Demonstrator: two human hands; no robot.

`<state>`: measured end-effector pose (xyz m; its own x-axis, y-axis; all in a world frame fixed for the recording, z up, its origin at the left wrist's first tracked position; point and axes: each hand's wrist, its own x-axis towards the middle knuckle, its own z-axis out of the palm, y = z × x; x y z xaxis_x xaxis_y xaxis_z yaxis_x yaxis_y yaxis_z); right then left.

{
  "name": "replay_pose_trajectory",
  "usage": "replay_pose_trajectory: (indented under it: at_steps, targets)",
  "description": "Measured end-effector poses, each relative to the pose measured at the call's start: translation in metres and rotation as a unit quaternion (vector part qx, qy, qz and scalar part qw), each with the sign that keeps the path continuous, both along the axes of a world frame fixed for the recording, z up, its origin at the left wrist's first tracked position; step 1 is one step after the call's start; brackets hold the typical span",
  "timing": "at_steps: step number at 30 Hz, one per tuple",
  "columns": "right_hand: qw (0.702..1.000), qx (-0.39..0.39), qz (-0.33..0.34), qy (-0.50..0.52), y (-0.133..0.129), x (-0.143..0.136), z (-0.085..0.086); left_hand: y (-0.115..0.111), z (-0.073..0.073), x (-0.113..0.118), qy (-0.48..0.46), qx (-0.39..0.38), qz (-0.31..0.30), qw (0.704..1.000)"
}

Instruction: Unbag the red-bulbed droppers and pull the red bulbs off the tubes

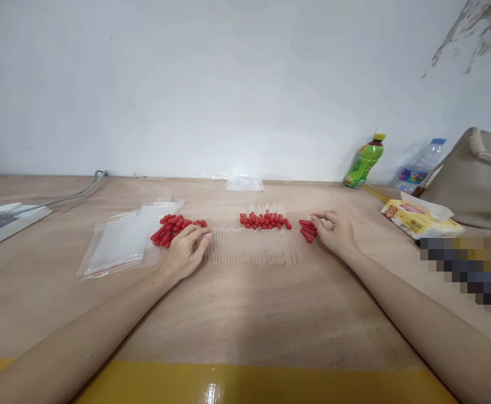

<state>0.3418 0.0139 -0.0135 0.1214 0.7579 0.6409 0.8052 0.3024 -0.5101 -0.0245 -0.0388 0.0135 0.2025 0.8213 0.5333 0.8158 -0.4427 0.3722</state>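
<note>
A row of thin clear glass tubes (253,247) lies side by side on the table in front of me. At its left end my left hand (188,249) has thumb and forefinger closed on the upper end of a glass tube. Beside that hand is a heap of red rubber bulbs (171,227). To the right of the row, my right hand (333,230) pinches at a small group of red rubber bulbs (307,237); the fingertips partly hide the one they hold. Behind the row, glass droppers with red bulbs (266,219) lie together, bulbs toward me.
Clear zip bags (116,244) lie on the left, and another plastic bag (245,184) is by the wall. A power strip (22,216) with a cable stands far left. At right are a green bottle (365,163), a clear bottle (420,168), a tissue pack (422,216) and a beige bag (472,179).
</note>
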Motion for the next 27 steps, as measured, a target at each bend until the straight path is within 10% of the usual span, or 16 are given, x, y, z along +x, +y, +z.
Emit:
replay_pose_trajectory:
  at_steps: [7,21,27]
  targets:
    - [0.989,-0.061,-0.021,-0.135,-0.001,-0.038,0.021,0.001,-0.002,-0.002,0.002,0.018,-0.013,1.0]
    - [0.975,-0.195,-0.086,-0.057,0.014,-0.062,0.041,0.001,-0.004,-0.002,0.035,0.043,-0.021,0.998]
    - [0.997,-0.069,0.0,-0.039,-0.014,-0.07,0.046,0.0,-0.005,0.0,0.046,0.062,-0.032,0.996]
